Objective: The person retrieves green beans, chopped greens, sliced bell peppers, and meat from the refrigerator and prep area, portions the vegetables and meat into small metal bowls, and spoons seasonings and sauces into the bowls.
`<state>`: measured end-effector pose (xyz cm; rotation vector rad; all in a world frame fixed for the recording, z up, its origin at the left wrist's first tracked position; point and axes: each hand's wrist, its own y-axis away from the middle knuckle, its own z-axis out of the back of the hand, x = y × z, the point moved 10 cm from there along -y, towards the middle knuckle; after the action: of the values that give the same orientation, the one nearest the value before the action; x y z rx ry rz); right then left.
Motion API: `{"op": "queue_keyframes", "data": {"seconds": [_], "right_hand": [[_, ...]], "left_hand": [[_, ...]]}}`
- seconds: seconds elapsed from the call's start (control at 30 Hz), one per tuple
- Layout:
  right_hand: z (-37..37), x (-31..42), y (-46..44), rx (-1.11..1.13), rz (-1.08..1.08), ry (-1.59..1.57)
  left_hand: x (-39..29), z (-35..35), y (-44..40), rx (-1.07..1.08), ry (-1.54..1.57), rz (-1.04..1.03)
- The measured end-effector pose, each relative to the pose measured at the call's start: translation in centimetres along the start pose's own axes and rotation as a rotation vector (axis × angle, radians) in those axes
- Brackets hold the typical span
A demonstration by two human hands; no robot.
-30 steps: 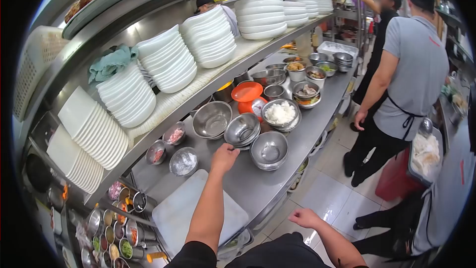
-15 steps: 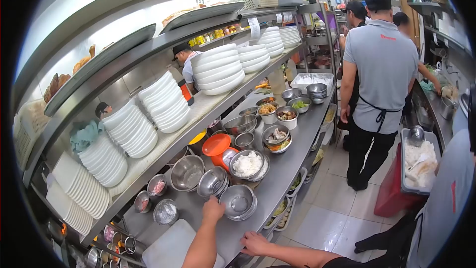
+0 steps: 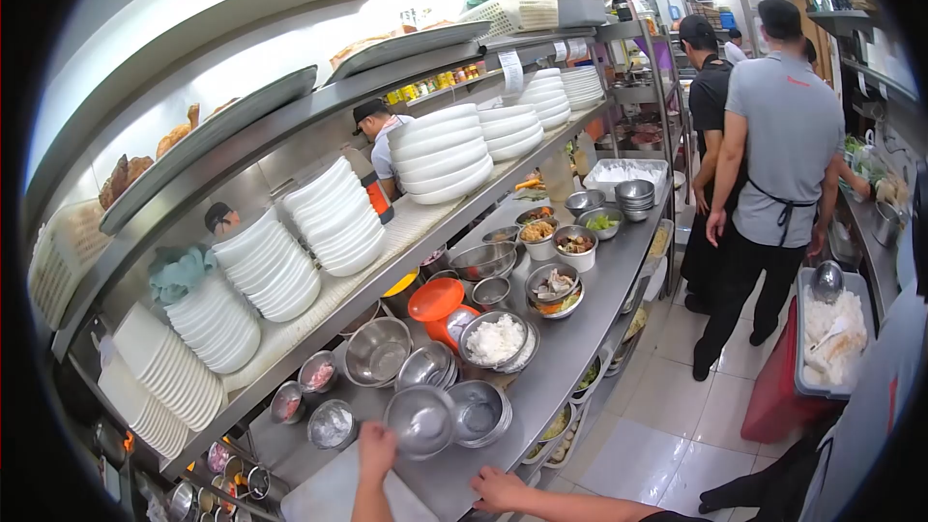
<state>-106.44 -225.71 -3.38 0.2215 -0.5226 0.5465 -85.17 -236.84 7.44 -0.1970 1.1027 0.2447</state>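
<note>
My left hand is closed at the left rim of a steel bowl, which is tilted and raised beside a stack of steel bowls. My right hand rests with fingers apart on the front edge of the steel counter, holding nothing. Behind the raised bowl are more stacked bowls and a wide bowl. A bowl of white rice sits farther back. Left of my left hand is a small bowl of white contents, and a white cutting board lies below.
Stacked white plates fill the shelf above the counter. An orange scale and bowls of food stand farther along. People stand in the aisle at the right, near a rice tub. Another person is behind the shelf.
My left hand has lifted a bowl and moved it toward the left. My right hand has come from over the floor onto the counter edge. The head view has turned, showing more of the aisle.
</note>
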Motion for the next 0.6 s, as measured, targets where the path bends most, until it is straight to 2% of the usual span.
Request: {"op": "queue_keyframes", "data": {"seconds": [0.03,0.07,0.13,0.2,0.27,0.3,0.37,0.4,0.43,0.5,0.6], "right_hand": [[0.0,0.0,0.0,0.025,-0.002,0.002],[0.0,0.0,0.0,0.051,-0.004,0.004],[-0.2,0.1,-0.6,0.103,-0.015,0.014],[-1.0,-0.2,-1.4,0.166,-0.043,0.031],[-0.5,0.3,-1.6,0.22,-0.061,0.052],[-0.2,1.0,-1.7,0.259,-0.06,0.068],[0.3,2.7,-1.7,0.294,-0.051,0.083],[0.3,3.9,-2.0,0.337,-0.049,0.08],[-0.5,5.3,-2.2,0.396,-0.035,0.087],[-1.7,9.6,-2.1,0.359,0.138,0.034],[-4.2,18.5,-0.3,0.541,0.105,-0.048]], "left_hand": [[3.2,2.7,0.4,-0.027,0.134,-0.007],[6.4,5.5,1.1,0.041,0.037,0.09],[10.9,11.7,5.0,-0.086,0.046,0.275],[22.1,17.8,5.8,-0.163,0.294,0.349],[22.9,18.1,10.1,-0.234,0.501,0.428],[21.0,17.5,13.3,-0.286,0.609,0.474],[13.5,10.0,19.3,0.273,0.497,0.594],[11.7,7.5,21.9,0.532,0.298,0.558],[11.9,6.5,23.5,0.66,0.148,0.484],[14.5,5.8,25.9,0.801,-0.007,0.336],[21.2,10.0,31.8,0.712,-0.074,0.485]]}}
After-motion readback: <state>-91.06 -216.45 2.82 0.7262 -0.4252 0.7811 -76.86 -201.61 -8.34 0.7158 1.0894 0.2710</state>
